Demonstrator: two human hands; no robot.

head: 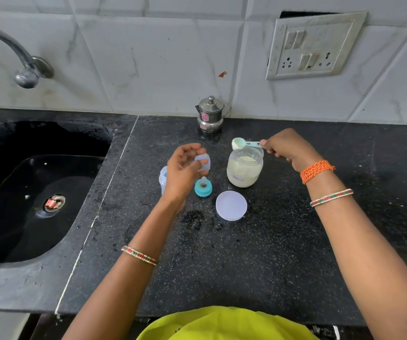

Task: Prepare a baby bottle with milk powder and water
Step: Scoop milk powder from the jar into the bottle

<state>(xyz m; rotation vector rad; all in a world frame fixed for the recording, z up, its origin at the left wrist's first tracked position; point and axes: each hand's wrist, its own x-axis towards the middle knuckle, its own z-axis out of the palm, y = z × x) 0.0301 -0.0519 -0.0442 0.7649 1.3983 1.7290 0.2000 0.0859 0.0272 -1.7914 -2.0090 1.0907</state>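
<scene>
Nearest, low centre of frame: the round translucent jar lid (231,205) lies flat on the black speckled counter (258,253), w/ a wet patch just left of it. Thin, light plastic; lift it by the rim.

Just beyond, the teal nipple ring (203,187) stands on its base, teat up. Stiff collar, soft teat; take it by the collar so the teat stays clean.

Left hand (184,171) hovers centre frame, fingers loosely curled, holding nothing that shows; the clear bottle cap (203,162) sits behind the fingertips, contact can't be told. The baby bottle (163,179) is mostly hidden behind that hand, only its left side w/ blue markings shows. Prob. light and tippy while empty, smooth wall, so steady it round the body when powder goes in.

Right of centre, the open formula jar (244,168) is approx. two-thirds full of pale powder; heavier, stable.

Right hand (287,149) pinches the mint scoop (243,144) by its handle end, bowl heaped over the jar mouth. Loose powder spills easily; keep the bowl level.

Farther back: steel lidded pot (211,115) by the tiled wall. Sink (25,187) at left, tap (18,57) upper left, switchboard (315,45) upper right.
</scene>
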